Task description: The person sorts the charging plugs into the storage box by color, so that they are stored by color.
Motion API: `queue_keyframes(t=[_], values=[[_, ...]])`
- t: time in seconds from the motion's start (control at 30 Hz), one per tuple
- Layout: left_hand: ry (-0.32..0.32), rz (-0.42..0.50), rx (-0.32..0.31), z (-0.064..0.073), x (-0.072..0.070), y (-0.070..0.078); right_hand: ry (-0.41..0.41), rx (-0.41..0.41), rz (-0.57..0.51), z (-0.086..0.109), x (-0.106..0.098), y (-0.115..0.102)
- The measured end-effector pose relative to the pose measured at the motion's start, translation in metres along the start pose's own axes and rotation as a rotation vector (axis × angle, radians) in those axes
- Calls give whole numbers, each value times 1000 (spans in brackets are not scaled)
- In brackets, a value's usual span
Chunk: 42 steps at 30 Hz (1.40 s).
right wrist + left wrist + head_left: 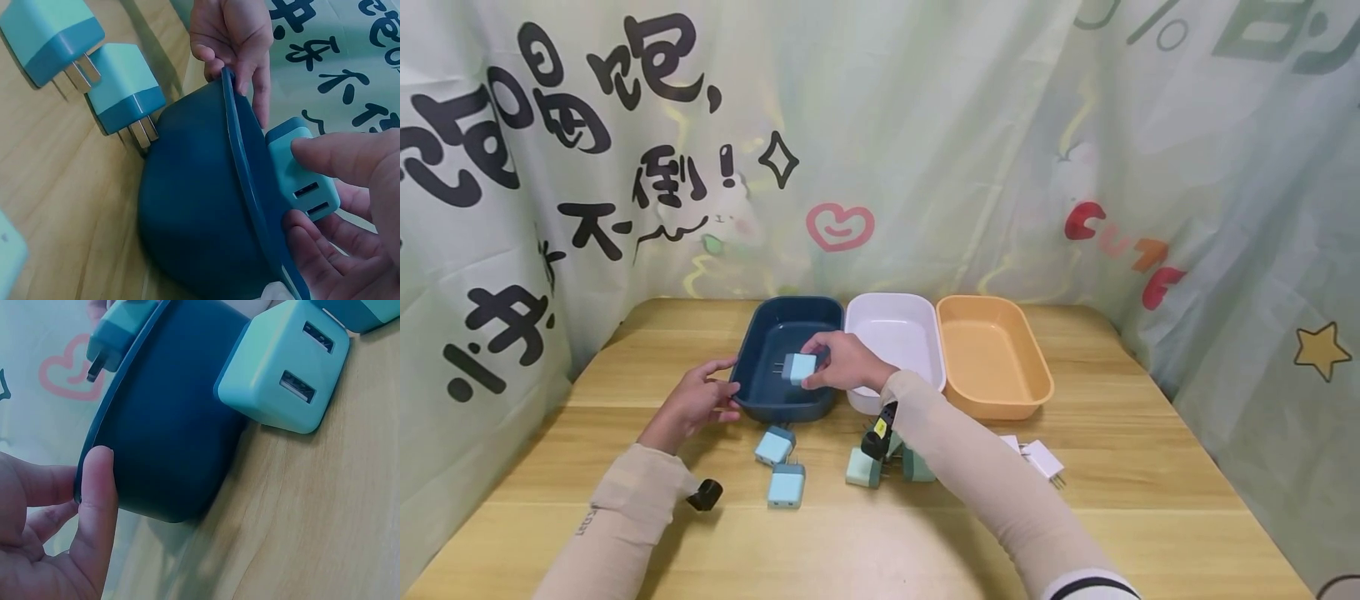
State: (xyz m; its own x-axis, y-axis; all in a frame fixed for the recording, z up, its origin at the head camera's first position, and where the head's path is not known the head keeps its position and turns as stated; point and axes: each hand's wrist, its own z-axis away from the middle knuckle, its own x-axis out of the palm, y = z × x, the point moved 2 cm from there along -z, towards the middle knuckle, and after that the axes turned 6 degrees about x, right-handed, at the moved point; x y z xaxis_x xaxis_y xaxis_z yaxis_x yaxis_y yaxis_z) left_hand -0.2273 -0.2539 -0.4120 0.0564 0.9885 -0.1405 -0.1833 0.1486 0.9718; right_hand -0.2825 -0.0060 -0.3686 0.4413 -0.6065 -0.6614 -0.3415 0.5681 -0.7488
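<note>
My right hand (848,362) pinches a light-blue plug-in USB charger (801,367) over the inside of a navy-blue tray (786,407). Its prongs point left in the head view, and two USB ports (306,189) show in the right wrist view. At the tray's left side, my left hand (695,400) holds the rim, the thumb (99,494) on the outer wall and fingers on the other side. Two more light-blue chargers, one nearer the tray (775,446) and one closer to me (786,487), lie on the wooden table in front of it.
A white tray (897,321) and an orange tray (994,354) stand in a row right of the navy one. Mint-green chargers (862,467) lie partly behind my right forearm, white chargers (1042,459) beyond it. A printed curtain (925,150) hangs behind the table (1120,467).
</note>
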Motion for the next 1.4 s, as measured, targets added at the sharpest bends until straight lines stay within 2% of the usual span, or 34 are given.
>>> queue_keyframes(t=[0.67,1.2,1.4], values=[[13,0,-10,1,2,3,33,59,16,-21,1,4],[7,13,8,-1,2,0,43,74,12,-22,2,5],[-2,10,10,1,2,1,62,67,-22,-20,2,6]])
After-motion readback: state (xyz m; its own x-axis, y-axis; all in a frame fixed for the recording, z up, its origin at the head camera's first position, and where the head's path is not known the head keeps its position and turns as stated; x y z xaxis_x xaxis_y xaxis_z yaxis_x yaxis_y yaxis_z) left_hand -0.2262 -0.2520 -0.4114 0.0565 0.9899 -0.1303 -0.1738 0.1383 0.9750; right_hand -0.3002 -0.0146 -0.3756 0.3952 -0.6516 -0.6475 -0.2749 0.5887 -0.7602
